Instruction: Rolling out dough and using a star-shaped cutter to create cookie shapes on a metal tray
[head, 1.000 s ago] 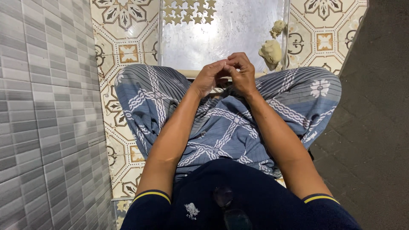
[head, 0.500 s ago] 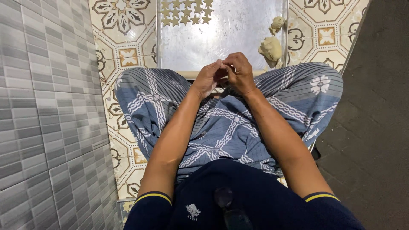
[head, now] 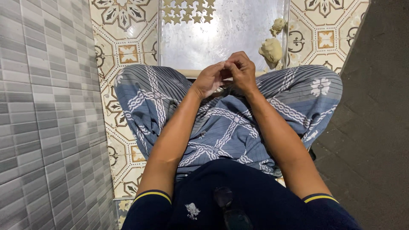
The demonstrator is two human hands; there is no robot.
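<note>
Sitting cross-legged in a blue patterned sarong [head: 221,127] beside a grey tiled wall [head: 42,110], a person presses the left hand [head: 209,79] and right hand [head: 242,71] together over the lap, fingertips touching; whatever is pinched between them is too small to tell. Ahead, a shiny metal tray [head: 221,42] lies on the patterned floor [head: 123,51], holding small star-shaped dough pieces [head: 187,10] at its far left. A dough lump [head: 272,50] sits at the tray's right edge, a smaller lump [head: 277,25] just beyond. The tray's middle is bare.
</note>
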